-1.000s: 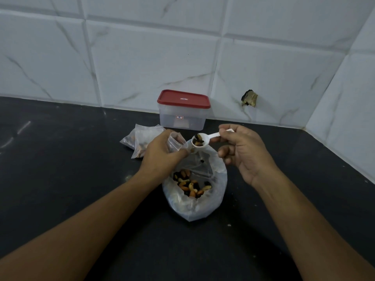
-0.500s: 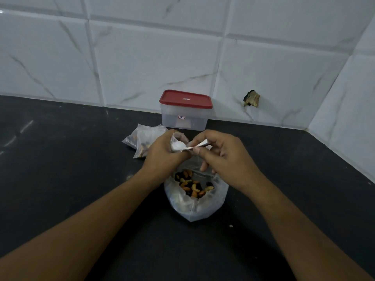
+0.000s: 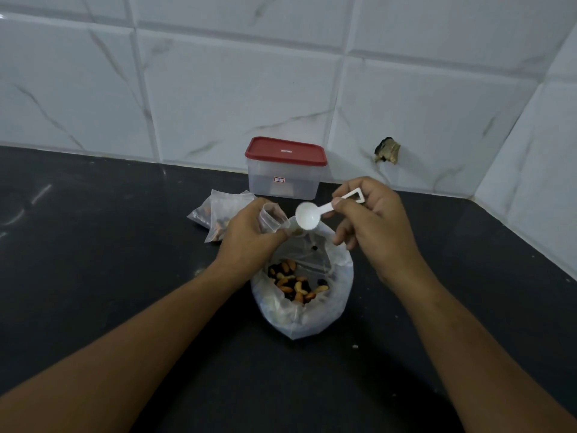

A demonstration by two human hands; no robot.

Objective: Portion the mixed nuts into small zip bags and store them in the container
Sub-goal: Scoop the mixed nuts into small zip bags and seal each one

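A large clear bag stands open on the black counter with mixed nuts inside. My left hand holds a small zip bag with its mouth open, just above the big bag's far left rim. My right hand pinches the handle of a white plastic scoop. The scoop's bowl looks empty and hovers over the big bag, right of the small bag's mouth. A clear container with a red lid stands shut against the wall behind.
Two filled small zip bags lie on the counter left of the container, partly behind my left hand. The tiled wall has a broken hole at the right. A side wall closes off the counter on the right.
The scoop carried nuts a second ago, then tipped at the small bag's mouth. Now it has pulled back to the right and its bowl is empty. My left hand stayed in place.
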